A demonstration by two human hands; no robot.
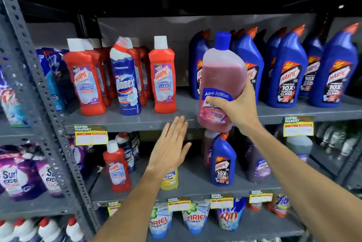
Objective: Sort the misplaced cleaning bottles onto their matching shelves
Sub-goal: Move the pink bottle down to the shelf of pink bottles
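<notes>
Head view. We see the right hand [238,108] with its grip wrapped around the lower half of a pink bottle [221,85], blue cap up, held slightly tilted in front of the upper shelf [125,122] edge, just ahead of the blue Harpic bottles [288,69]. The left hand [170,149] is flat and spread, its grip holding nothing, fingertips near the same shelf edge. On that shelf, left side, we note a Domex bottle [126,79] standing among the red Harpic bathroom cleaners [163,75]. On the lower shelf [195,181] a single red Harpic bottle [117,169] and a single blue Harpic bottle [223,161] stand well apart; a yellow bottle [170,180] sits partly hidden behind the left wrist.
</notes>
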